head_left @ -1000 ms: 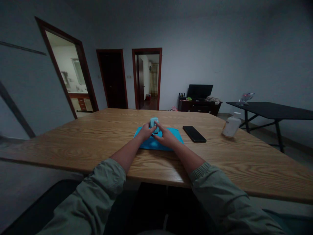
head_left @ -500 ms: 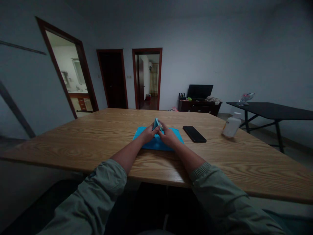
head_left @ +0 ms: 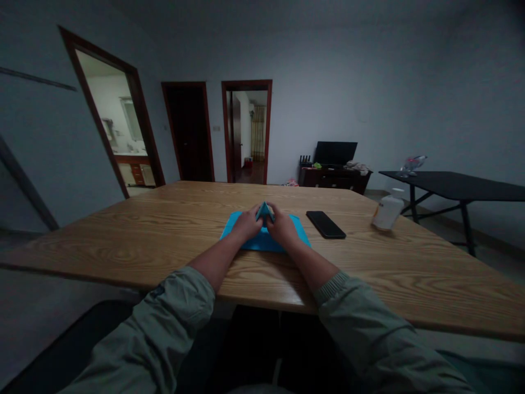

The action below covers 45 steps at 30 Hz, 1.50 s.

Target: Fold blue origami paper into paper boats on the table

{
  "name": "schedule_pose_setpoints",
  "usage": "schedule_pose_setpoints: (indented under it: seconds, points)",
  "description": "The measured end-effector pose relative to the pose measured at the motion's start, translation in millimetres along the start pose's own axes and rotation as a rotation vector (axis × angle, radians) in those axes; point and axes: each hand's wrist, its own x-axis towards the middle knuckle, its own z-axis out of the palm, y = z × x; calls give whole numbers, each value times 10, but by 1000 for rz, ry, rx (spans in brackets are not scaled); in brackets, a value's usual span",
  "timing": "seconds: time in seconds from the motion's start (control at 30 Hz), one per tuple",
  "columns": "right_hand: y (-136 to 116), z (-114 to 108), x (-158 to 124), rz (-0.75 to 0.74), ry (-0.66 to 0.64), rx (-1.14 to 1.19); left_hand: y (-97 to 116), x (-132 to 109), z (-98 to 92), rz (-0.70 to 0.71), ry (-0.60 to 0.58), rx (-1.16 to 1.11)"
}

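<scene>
Between my two hands stands a small light-blue, card-like piece [head_left: 264, 207], bent into a tent with its peak up. It is too small and dim to tell whether it is folded paper or cards. My left hand [head_left: 247, 224] is closed on its left side, the thumb on the near face. On the other side my right hand [head_left: 282, 225] grips it with bent fingers. Both hands rest low over a bright blue mat [head_left: 262, 243] lying flat on the wooden table, and they hide its middle part.
Right of the mat lies a black phone [head_left: 326, 225]. Farther right, a white bottle [head_left: 388, 212] with a cap stands on the wooden table [head_left: 164, 230]. Beyond are a black table [head_left: 459, 183] and a cabinet [head_left: 334, 178] with a dark screen [head_left: 336, 154].
The light-blue piece has turned from a slanted stance to a symmetric tent between my hands. My fingers have shifted around it, and my hands sit slightly farther apart at the thumbs.
</scene>
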Motion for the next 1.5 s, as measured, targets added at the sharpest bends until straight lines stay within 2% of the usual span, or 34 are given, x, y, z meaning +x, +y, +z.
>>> schedule_pose_setpoints:
  seconds: [0.23, 0.37, 0.53, 0.73, 0.83, 0.93, 1.03, 1.2, 1.4, 1.5]
  points:
    - [40, 19, 16, 45, -11, -48, -98, 40, 21, 42, 49, 6]
    - [132, 29, 33, 29, -18, -52, -167, 61, 6, 8, 38, -43]
    - [230, 71, 53, -45, -43, -54, -220, 56, -9, 27, -40, 17]
    - [385, 143, 78, -85, -152, -58, -317, 37, 6, 75, -156, 60]
    - [458, 177, 92, -146, -250, -107, -400, 31, 29, 121, -250, 132]
    - [509, 208, 98, -185, -361, -172, -464, 29, 44, 102, -336, 210]
    - [540, 225, 96, -220, -403, -157, -484, 32, 40, 82, -371, 222]
    - [580, 220, 102, -236, -404, -92, -473, 45, 14, 68, -364, 220]
    - [601, 197, 115, -127, -349, -80, -529, 68, 29, 1, -283, 118]
    - [591, 169, 107, -104, -332, -63, -561, 76, 47, -7, -259, 153]
